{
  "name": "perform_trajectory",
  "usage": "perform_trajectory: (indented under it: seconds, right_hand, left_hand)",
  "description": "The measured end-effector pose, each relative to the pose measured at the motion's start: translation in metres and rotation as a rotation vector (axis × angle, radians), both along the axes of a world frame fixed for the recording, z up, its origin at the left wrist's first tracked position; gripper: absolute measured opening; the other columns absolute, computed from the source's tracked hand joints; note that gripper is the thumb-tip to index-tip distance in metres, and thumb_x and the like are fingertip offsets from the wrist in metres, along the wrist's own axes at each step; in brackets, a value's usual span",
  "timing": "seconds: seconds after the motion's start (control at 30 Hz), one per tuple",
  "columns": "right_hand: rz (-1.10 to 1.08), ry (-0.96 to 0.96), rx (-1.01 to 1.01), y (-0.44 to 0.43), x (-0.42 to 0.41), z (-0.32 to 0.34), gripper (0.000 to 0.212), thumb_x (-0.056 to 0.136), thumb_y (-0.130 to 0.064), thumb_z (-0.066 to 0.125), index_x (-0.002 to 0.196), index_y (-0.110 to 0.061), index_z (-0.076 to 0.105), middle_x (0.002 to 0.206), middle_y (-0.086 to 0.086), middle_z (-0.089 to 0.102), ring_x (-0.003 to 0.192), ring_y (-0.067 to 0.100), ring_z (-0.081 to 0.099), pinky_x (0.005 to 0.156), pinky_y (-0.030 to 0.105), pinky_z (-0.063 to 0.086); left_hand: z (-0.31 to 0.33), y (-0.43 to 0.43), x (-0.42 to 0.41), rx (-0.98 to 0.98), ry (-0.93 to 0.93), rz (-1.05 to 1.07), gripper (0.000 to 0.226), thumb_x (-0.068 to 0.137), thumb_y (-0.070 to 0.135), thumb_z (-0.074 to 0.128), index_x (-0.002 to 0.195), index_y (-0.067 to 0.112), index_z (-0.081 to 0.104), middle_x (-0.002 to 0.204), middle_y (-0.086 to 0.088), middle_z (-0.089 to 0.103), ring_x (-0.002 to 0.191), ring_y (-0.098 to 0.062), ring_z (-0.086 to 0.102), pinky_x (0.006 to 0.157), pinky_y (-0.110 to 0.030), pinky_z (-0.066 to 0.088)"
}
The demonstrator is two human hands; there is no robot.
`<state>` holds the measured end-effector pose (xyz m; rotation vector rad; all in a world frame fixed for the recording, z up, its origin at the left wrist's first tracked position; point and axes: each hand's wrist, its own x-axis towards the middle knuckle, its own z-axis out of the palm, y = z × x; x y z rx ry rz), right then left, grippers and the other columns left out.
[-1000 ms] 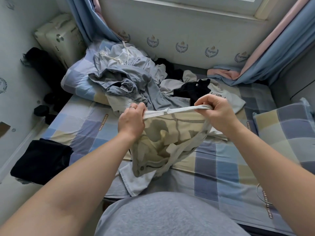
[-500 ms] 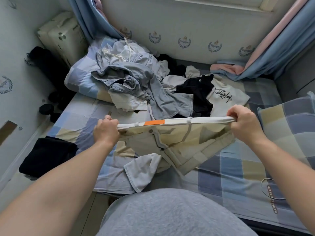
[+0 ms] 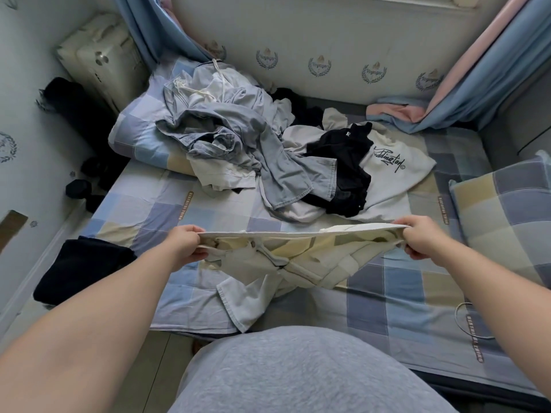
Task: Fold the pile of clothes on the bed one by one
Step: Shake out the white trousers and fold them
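Note:
I hold a pair of cream trousers (image 3: 301, 260) by the waistband, stretched taut above the checked bed sheet (image 3: 387, 308). My left hand (image 3: 186, 244) grips the waistband's left end and my right hand (image 3: 417, 241) grips its right end. The legs hang crumpled below and drape onto the bed's near edge. Behind them lies the pile of clothes (image 3: 253, 150): grey-blue garments, a black top (image 3: 343, 162) and a white shirt with black lettering (image 3: 396, 171).
A folded dark garment (image 3: 80, 269) sits at the bed's left front corner. A checked pillow (image 3: 507, 216) lies at the right, another under the pile at the left. Blue and pink curtains (image 3: 465, 93) hang at the back right. A cream suitcase (image 3: 98, 61) stands back left.
My hands have drawn further apart and moved down toward the bed, pulling the waistband out straight and level. The trousers now hang lower, with the legs resting on the sheet.

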<state>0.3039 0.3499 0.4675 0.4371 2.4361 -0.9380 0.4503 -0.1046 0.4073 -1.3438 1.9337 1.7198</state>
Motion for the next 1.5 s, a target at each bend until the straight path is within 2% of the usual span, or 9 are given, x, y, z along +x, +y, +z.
perform_trajectory:
  seconds: [0.17,0.27,0.4,0.57,0.83,1.0,1.2,1.37,1.5]
  right_hand:
    - [-0.093,-0.303,-0.562,0.002,0.002,0.008,0.033,0.107,-0.016,0.035,0.117,-0.022,0.065,0.067,0.005,0.055,0.046,0.011,0.033,0.042,0.019,0.025]
    - [-0.055,-0.348,-0.603,0.001,-0.003,0.016,0.021,0.105,-0.022,0.039,0.106,-0.016,0.059,0.067,0.003,0.051,0.046,0.011,0.034,0.040,0.019,0.027]
    - [-0.010,-0.101,-0.496,0.003,-0.018,0.021,0.032,0.094,-0.001,0.059,0.123,-0.012,0.056,0.074,0.007,0.054,0.059,0.016,0.047,0.053,0.027,0.043]
    - [0.335,0.219,0.031,-0.004,-0.023,0.040,0.038,0.086,0.001,0.067,0.114,-0.022,0.057,0.079,0.003,0.056,0.070,0.019,0.050,0.065,0.033,0.043]
    - [0.381,0.517,0.311,0.002,-0.050,0.059,0.005,0.093,-0.023,0.066,0.096,-0.020,0.070,0.088,0.008,0.068,0.089,0.032,0.059,0.076,0.041,0.049]
    - [0.297,0.663,0.120,-0.015,-0.084,0.116,0.020,0.095,-0.032,0.067,0.088,-0.013,0.067,0.081,0.008,0.060,0.079,0.027,0.053,0.068,0.034,0.035]
    - [0.154,0.958,-0.200,-0.065,-0.120,0.251,0.027,0.103,-0.032,0.057,0.099,-0.005,0.053,0.076,0.009,0.048,0.068,0.025,0.047,0.064,0.035,0.054]
    - [0.129,1.211,-0.163,-0.102,-0.140,0.379,0.022,0.103,-0.025,0.053,0.097,-0.004,0.052,0.079,0.014,0.055,0.070,0.031,0.053,0.060,0.034,0.040]
    - [0.126,1.268,-0.272,-0.123,-0.150,0.461,0.022,0.098,-0.022,0.050,0.093,-0.002,0.056,0.080,0.018,0.059,0.069,0.034,0.057,0.064,0.041,0.052]
  left_hand:
    - [0.004,-0.006,-0.002,0.186,0.067,0.159,0.019,0.091,-0.002,0.039,0.096,0.003,0.056,0.085,-0.019,0.058,0.065,-0.025,0.063,0.050,-0.029,0.058]
    - [0.014,-0.008,-0.012,0.166,0.161,0.248,0.011,0.091,0.004,0.042,0.084,0.006,0.050,0.073,-0.014,0.051,0.061,-0.026,0.058,0.054,-0.031,0.058]
    - [0.025,-0.008,-0.024,0.090,0.346,0.150,0.020,0.081,0.005,0.053,0.100,0.005,0.060,0.092,-0.015,0.062,0.077,-0.025,0.062,0.074,-0.029,0.053]
    - [0.033,-0.009,-0.028,-0.723,0.320,-0.414,0.035,0.081,-0.005,0.059,0.110,0.016,0.063,0.098,-0.001,0.062,0.087,-0.019,0.054,0.076,-0.031,0.039]
    - [0.045,-0.025,-0.044,-0.917,0.289,-0.257,0.022,0.088,0.003,0.059,0.107,0.004,0.069,0.102,-0.026,0.058,0.096,-0.042,0.055,0.079,-0.038,0.039]
    - [0.122,-0.043,-0.086,-0.924,0.533,-0.117,0.024,0.086,0.023,0.052,0.091,0.003,0.063,0.093,-0.022,0.059,0.090,-0.037,0.056,0.080,-0.041,0.044]
    - [0.281,-0.057,-0.134,-0.928,0.936,0.067,0.016,0.103,0.021,0.051,0.091,0.011,0.046,0.084,-0.012,0.053,0.078,-0.024,0.048,0.067,-0.031,0.030]
    - [0.427,-0.078,-0.153,-0.997,1.088,0.152,0.018,0.105,0.025,0.047,0.094,0.011,0.046,0.091,-0.013,0.055,0.085,-0.024,0.050,0.073,-0.032,0.033]
    - [0.514,-0.102,-0.154,-1.038,1.107,0.175,0.025,0.101,0.031,0.054,0.092,0.008,0.053,0.082,-0.008,0.056,0.084,-0.029,0.054,0.074,-0.035,0.035]
